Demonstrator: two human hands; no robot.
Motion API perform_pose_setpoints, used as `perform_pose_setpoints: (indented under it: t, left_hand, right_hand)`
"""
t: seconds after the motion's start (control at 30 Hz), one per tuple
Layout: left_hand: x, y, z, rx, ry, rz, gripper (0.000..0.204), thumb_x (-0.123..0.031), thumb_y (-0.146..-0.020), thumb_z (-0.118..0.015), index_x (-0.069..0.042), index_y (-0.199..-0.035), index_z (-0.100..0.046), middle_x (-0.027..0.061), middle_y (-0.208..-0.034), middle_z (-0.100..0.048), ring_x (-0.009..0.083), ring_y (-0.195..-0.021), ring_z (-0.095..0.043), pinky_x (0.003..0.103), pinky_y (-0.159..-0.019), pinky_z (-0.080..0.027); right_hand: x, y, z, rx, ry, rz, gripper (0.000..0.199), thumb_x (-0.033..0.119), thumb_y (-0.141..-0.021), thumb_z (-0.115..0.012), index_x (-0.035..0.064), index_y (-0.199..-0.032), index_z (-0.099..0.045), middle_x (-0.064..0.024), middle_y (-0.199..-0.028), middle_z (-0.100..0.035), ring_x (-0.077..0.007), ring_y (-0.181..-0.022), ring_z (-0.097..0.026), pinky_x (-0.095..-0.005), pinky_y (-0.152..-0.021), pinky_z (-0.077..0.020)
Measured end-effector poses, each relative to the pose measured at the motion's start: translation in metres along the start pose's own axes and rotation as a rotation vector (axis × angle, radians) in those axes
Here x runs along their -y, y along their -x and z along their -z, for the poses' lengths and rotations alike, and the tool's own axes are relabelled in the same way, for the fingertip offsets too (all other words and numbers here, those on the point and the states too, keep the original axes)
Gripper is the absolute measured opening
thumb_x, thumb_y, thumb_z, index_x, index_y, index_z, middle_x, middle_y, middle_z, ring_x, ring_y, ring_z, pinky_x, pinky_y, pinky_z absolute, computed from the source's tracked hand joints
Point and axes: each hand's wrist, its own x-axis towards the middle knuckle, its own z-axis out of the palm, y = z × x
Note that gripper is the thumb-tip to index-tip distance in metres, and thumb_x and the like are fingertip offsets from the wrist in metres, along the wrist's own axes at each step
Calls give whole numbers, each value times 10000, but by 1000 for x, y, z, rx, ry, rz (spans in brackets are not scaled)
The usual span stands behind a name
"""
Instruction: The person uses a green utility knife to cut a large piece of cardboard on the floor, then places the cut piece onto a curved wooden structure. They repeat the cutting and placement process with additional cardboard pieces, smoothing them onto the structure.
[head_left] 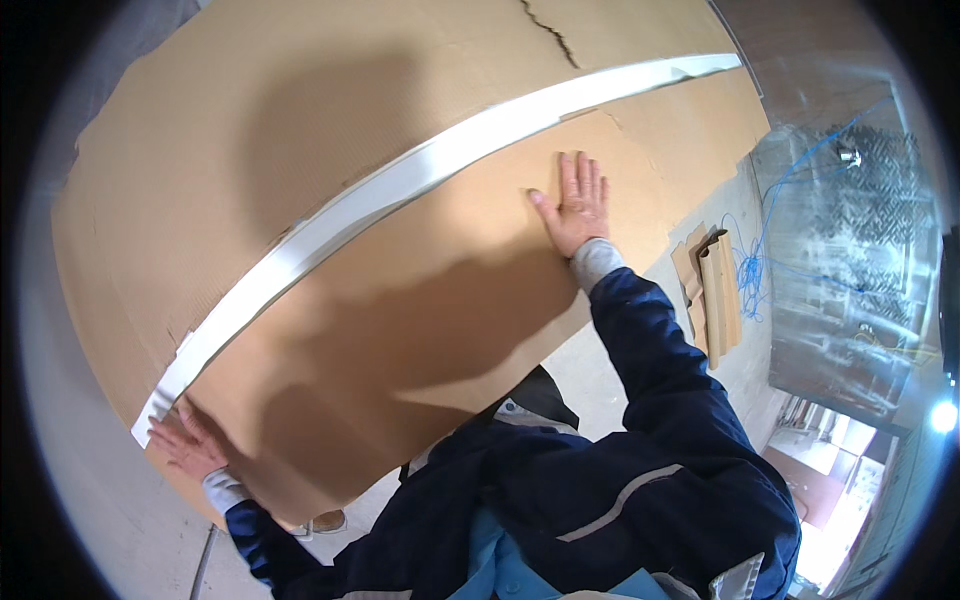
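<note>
A large sheet of brown cardboard (160,190) spreads out in front of me. Across it, from the lower left to the upper right, runs a long, narrow white strip (440,160) with a glossy surface; whether it is metal or plastic cannot be made out. My left hand (190,445) lies with fingers spread at the strip's near left end, its fingertips at the strip's edge. On the near part of the cardboard, below the strip and apart from it, my right hand (580,212) rests flat, palm down and fingers stretched out. Neither hand holds anything.
A dark, jagged tear (550,35) marks the cardboard's far part. On the floor at the right lie folded cardboard pieces (718,295), beside a tangled blue cord (750,272). Beyond them is a large grey, shiny, scuffed panel (850,270).
</note>
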Motion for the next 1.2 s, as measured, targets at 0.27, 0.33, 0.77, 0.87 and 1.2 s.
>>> perform_pose_setpoints:
  t: [0.27, 0.33, 0.77, 0.87, 1.2]
  left_hand:
    - [-454, 133, 31, 236, 369, -651, 914, -622, -963, -533, -93, -1645, -233, 203, -1720, -140, 391, -1598, -64, 630, -1239, 27]
    - [-518, 152, 37, 438, 308, -514, 942, -680, -946, -509, -121, -1650, -228, 199, -1724, -122, 381, -1601, -47, 657, -1227, 37]
    - [-549, 159, 29, 295, 15, -453, 952, -691, -928, -544, -153, -1649, -234, 139, -1739, -94, 338, -1608, -36, 698, -1210, -4]
    - [-542, 159, 24, 262, 5, -472, 958, -666, -921, -565, -138, -1649, -236, 141, -1739, -100, 340, -1608, -49, 703, -1206, -26]
    - [-515, 150, 5, 187, -61, -608, 962, -709, -944, -471, -129, -1659, -192, 162, -1732, -118, 351, -1605, -83, 667, -1227, -41]
  right_hand:
    - [5, 1, 20, -15, -79, 11, 919, 710, -983, -407, 71, -1628, -265, -222, -1683, -231, -432, -1558, -162, -589, -1250, -99]
    - [0, 1, 26, 16, -178, 21, 900, 659, -955, -514, 51, -1592, -329, -235, -1649, -289, -439, -1540, -216, -595, -1247, -131]
    - [-222, -101, 39, 4, -256, 331, 862, 609, -955, -570, 65, -1586, -349, -228, -1644, -303, -415, -1539, -237, -577, -1255, -148]
    - [-320, -168, 53, -119, -72, 171, 880, 635, -974, -537, 65, -1605, -311, -257, -1660, -259, -434, -1559, -184, -583, -1259, -130]
    - [-473, -255, 28, 63, -67, 201, 907, 687, -984, -443, 78, -1628, -250, -197, -1693, -207, -408, -1578, -115, -561, -1273, -84]
